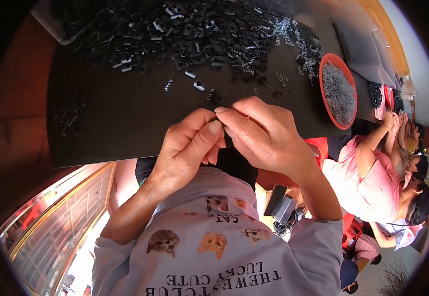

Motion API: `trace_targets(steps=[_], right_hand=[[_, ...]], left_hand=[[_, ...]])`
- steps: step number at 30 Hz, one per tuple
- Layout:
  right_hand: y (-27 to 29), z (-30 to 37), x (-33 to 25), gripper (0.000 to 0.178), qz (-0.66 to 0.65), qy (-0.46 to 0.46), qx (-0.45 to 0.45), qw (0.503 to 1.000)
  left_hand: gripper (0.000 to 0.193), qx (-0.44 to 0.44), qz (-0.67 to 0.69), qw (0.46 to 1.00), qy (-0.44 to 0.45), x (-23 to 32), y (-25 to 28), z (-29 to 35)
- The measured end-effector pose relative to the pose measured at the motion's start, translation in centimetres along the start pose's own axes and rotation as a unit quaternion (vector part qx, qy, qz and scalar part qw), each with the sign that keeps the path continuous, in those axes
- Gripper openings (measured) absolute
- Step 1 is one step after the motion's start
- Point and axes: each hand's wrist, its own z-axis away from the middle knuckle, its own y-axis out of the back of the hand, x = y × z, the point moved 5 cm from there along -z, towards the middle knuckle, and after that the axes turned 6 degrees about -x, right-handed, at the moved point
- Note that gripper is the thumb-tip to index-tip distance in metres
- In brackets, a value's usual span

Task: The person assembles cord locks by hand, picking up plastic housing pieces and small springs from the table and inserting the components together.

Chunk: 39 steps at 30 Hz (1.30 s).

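Observation:
Both my hands meet over the near edge of the dark table [120,113], fingertips pinched together. My left hand [187,143] is closed, thumb against the index finger, on something too small and hidden to name. My right hand [263,133] pinches at the same spot, and its fingers cover whatever is there. Just beyond my fingers lie a small black-and-silver cylindrical part [199,86] and a small metal spring [168,85]. A large heap of black plastic parts [189,34] spreads over the far side, with loose springs [293,32] at its right.
A red bowl [353,98] full of small silvery pieces stands on the right. Some thin dark pieces [70,118] lie at the left. A clear plastic bin [54,24] sits at the far left corner. Other people, one in a pink top [367,172], sit along the right.

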Motion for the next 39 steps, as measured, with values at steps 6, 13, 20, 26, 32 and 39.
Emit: trace_targets(steps=[6,13,20,26,32,39], right_hand=[[3.8,2.9,6.2,0.018,0.019,-0.167,-0.029,0.985],[4.3,3.6,10.0,0.013,0.133,-0.231,-0.114,0.957],[3.7,3.6,11.2,0.021,0.175,-0.201,-0.146,0.953],[4.4,3.3,10.6,0.021,0.017,-0.221,-0.042,0.974],[3.0,1.6,6.6,0.011,-0.225,-0.169,0.021,0.959],[1.6,0.8,4.7,0.014,-0.483,-0.195,-0.079,0.850]], left_hand=[[0.016,0.000,0.008,1.000,0.004,-0.1,-0.2,0.1],[0.014,0.007,-0.007,1.000,0.029,-0.2,-0.5,-0.1],[0.014,0.014,-0.019,0.999,0.033,0.0,-0.9,-0.4],[0.017,0.048,-0.044,0.998,0.017,-0.3,-1.0,-0.3],[0.022,0.055,-0.040,0.998,-0.010,-0.2,-1.2,-1.6],[0.036,0.027,-0.002,0.999,-0.046,-0.9,-1.2,-2.5]])
